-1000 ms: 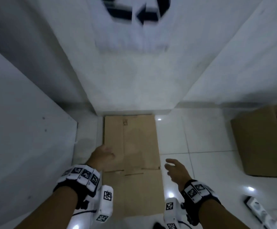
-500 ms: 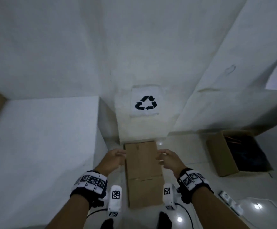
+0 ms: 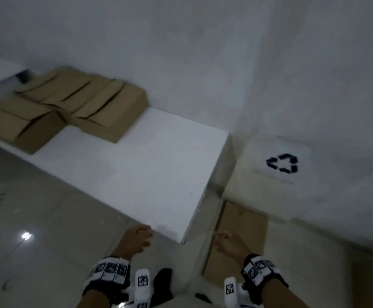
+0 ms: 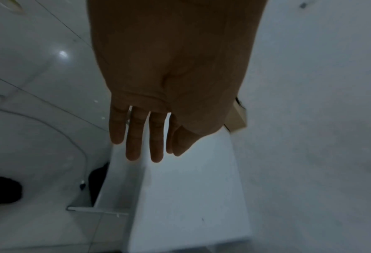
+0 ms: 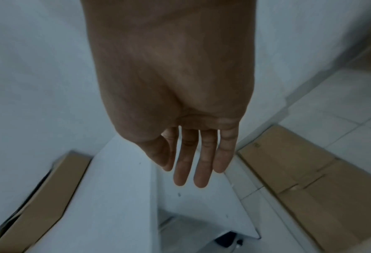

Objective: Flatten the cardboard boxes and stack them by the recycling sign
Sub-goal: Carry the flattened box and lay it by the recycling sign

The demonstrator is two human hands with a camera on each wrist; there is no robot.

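A flattened brown cardboard box (image 3: 241, 232) lies on the floor against the wall, below the black recycling sign (image 3: 282, 163). The same flat box (image 5: 306, 179) shows at the right of the right wrist view. Several unflattened cardboard boxes (image 3: 74, 103) sit at the far left end of a white table (image 3: 136, 170). My left hand (image 3: 136, 238) hangs by the table's near corner, empty, fingers (image 4: 134, 137) straight. My right hand (image 3: 230, 243) hovers over the flat box's left edge, also empty, its fingers (image 5: 201, 164) straight and relaxed.
The white table stands left of the sign, its corner close to both hands. A glossy tiled floor (image 3: 36, 230) spreads to the left. A dark foot (image 3: 163, 278) shows between my wrists. White walls (image 3: 203, 52) close the corner behind the table and sign.
Both hands have let go of the flat box on the floor and drawn back. The head view has risen and swung left, bringing the table and its boxes into sight.
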